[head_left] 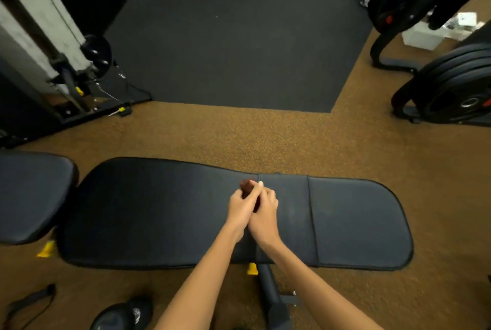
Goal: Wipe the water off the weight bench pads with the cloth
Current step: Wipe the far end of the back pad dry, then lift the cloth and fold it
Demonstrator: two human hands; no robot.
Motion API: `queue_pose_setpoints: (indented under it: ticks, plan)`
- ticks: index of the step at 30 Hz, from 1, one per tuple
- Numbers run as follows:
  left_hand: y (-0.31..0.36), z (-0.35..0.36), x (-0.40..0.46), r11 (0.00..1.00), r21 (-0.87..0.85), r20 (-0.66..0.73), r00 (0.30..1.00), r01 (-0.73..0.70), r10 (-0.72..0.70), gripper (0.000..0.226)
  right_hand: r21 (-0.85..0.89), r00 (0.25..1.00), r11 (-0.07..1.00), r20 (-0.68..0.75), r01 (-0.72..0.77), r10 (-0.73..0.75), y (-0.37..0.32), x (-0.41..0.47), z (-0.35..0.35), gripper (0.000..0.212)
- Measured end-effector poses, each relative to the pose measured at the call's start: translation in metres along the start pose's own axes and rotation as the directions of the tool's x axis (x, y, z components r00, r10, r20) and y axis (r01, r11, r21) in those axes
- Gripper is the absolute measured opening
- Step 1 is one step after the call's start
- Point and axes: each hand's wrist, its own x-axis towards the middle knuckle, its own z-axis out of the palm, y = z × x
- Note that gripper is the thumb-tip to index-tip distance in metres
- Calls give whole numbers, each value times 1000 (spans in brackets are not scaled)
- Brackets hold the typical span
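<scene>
I see both hands meeting over the long bench pad (159,212), near its far edge. My left hand (243,206) and right hand (265,210) are curled together around a small dark-red cloth (245,184), bunched between the fingers above the pad.

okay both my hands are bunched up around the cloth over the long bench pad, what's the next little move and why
Probably open the cloth out flat. The left hand and right hand hold it wadded small above the long pad, so only a dark red bit shows, too little to wipe with.
</scene>
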Motion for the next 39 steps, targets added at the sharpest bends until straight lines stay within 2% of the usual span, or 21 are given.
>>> queue_pose_setpoints:
  ticks: [2, 6, 8, 12, 15, 16, 18, 21, 22, 24, 27, 29, 32, 35, 39]
  plan:
    - [28, -36, -11, 996, -76, -67, 997, -42, 37, 30, 12, 993, 999, 111, 45, -46, -34, -1, 21, 43]
    - [78, -115, -42, 982, -148, -132, 987, -115, 95, 25, 142, 938, 986, 322, 89, -131, -107, -4, 46, 43]
    - [98, -151, -62, 972, -164, -189, 972, -168, 137, 23, 225, 923, 969, 340, 105, -179, -144, -7, 60, 37]
    - [141, -218, -109, 945, -211, -303, 936, -252, 182, 25, 254, 915, 956, 330, 150, -231, -224, -11, 96, 34]
    - [172, -268, -148, 919, -242, -348, 912, -311, 217, 25, 296, 883, 954, 433, 52, -182, -286, -19, 124, 42]
    - [180, -285, -161, 905, -262, -361, 904, -335, 230, 23, 327, 851, 944, 507, -42, -138, -307, -23, 133, 46]
    - [196, -318, -188, 871, -297, -401, 879, -391, 258, 19, 361, 726, 910, 679, -204, -107, -341, -32, 150, 50]
    - [212, -365, -230, 826, -298, -484, 821, -479, 301, 20, 337, 494, 901, 853, -274, -169, -388, -54, 170, 43]
    - [216, -380, -244, 818, -291, -507, 805, -496, 307, 23, 319, 452, 909, 875, -268, -174, -403, -63, 176, 38]
    - [217, -410, -275, 800, -267, -554, 764, -538, 329, 30, 307, 438, 930, 877, -200, -195, -432, -83, 189, 31]
    - [211, -454, -315, 819, -172, -617, 708, -548, 344, 47, 314, 478, 941, 850, -124, -221, -468, -111, 211, 20]
    - [203, -480, -336, 857, -142, -630, 713, -495, 307, 54, 297, 479, 949, 851, -103, -215, -485, -126, 225, 24]
    - [186, -504, -357, 899, -163, -625, 747, -406, 224, 45, 271, 485, 963, 842, -5, -235, -495, -144, 247, 36]
    - [164, -506, -364, 906, -186, -619, 762, -381, 193, 33, 213, 490, 952, 819, 219, -297, -488, -160, 265, 31]
    - [123, -505, -353, 905, -176, -669, 722, -387, 178, 24, 130, 456, 845, 794, 519, -402, -462, -177, 281, 25]
